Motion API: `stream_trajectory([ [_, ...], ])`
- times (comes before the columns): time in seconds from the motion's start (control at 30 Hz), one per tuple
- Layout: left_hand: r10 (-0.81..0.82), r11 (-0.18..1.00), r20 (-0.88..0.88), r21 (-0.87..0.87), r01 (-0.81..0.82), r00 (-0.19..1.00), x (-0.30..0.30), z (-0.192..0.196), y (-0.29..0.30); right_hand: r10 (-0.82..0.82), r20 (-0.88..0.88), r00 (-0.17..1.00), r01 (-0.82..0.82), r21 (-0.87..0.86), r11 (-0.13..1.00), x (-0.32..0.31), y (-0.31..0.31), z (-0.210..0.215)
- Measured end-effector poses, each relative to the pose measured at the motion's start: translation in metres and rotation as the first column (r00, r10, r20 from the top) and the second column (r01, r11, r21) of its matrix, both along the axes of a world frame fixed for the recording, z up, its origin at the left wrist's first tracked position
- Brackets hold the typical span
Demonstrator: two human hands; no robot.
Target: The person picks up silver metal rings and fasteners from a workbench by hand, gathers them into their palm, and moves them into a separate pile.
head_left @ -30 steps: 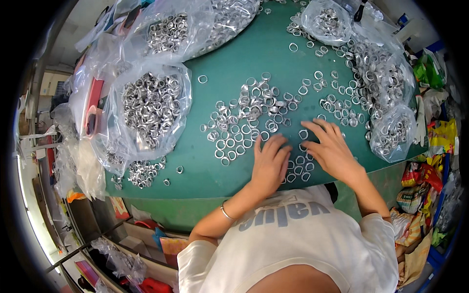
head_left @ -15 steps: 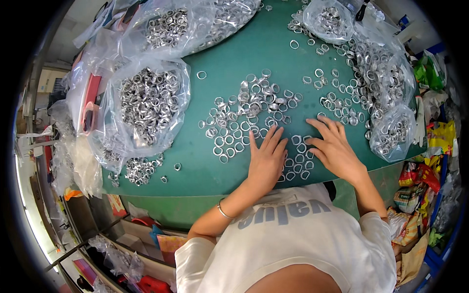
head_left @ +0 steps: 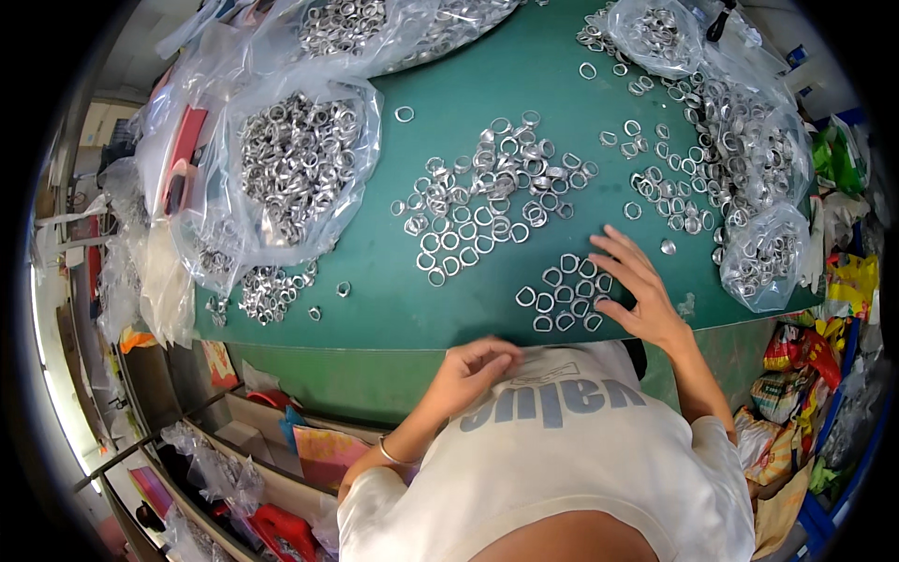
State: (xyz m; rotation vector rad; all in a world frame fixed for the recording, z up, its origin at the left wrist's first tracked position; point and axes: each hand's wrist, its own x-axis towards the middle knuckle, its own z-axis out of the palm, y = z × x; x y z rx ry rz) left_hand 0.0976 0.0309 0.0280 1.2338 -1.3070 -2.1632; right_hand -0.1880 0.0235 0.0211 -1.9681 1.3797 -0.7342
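Observation:
My right hand (head_left: 644, 298) is open, its fingers spread at the right side of a small group of silvery metal rings (head_left: 564, 292). Several of these have a flattened side, and the thumb reaches the group's edge. At the table's front edge, in front of the white shirt, my left hand (head_left: 476, 367) has its fingers curled together; what they hold, if anything, is hidden. Farther back lies a larger loose heap of similar rings (head_left: 501, 183), some overlapping.
The green table (head_left: 468, 84) carries clear plastic bags of rings at left (head_left: 370, 155) and right (head_left: 791, 248). Loose rings (head_left: 667, 201) spread beside the right-hand bags, and a small pile (head_left: 267, 295) lies near the front left. Shelves (head_left: 253, 440) stand below the left side.
My left hand has drawn back from the rings to the table's front edge, its fingers now curled. My right hand stays by the small group. The whole view has shifted slightly.

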Motion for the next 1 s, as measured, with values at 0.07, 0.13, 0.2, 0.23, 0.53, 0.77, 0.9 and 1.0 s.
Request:
stream_trajectory([
  [0.07,-0.017,0.958,-0.001,0.286,0.016,1.000,0.009,-0.017,0.013,0.024,-0.170,0.985,-0.026,-0.008,1.000,0.006,-0.002,0.001],
  [0.13,0.126,0.888,-0.173,0.459,-0.033,0.977,0.016,-0.038,0.021,0.078,-0.229,0.970,-0.079,0.002,0.997,0.015,-0.001,0.003],
  [0.2,0.248,0.803,-0.276,0.595,-0.038,0.929,0.013,-0.042,0.025,0.116,-0.287,0.951,-0.116,0.015,0.993,0.021,0.003,0.006],
  [0.23,0.299,0.763,-0.303,0.645,-0.036,0.905,0.005,-0.038,0.022,0.109,-0.287,0.952,-0.114,0.001,0.994,0.022,0.005,0.006],
  [0.53,0.466,0.496,-0.571,0.801,0.335,0.676,-0.045,-0.079,0.010,0.058,-0.270,0.961,-0.076,-0.057,0.995,0.044,0.034,-0.002],
  [0.77,0.593,0.482,-0.647,0.762,0.432,0.480,-0.056,-0.095,0.019,0.131,-0.177,0.975,-0.151,-0.102,0.983,0.064,0.065,-0.013],
  [0.9,0.671,0.175,-0.371,0.921,0.348,0.642,-0.054,-0.116,0.019,0.281,0.013,0.960,-0.276,-0.150,0.950,0.069,0.073,-0.024],
  [1.0,0.545,0.423,-0.531,0.843,0.334,0.649,-0.056,-0.128,0.018,0.189,0.132,0.973,-0.163,-0.185,0.969,0.072,0.063,-0.021],
])
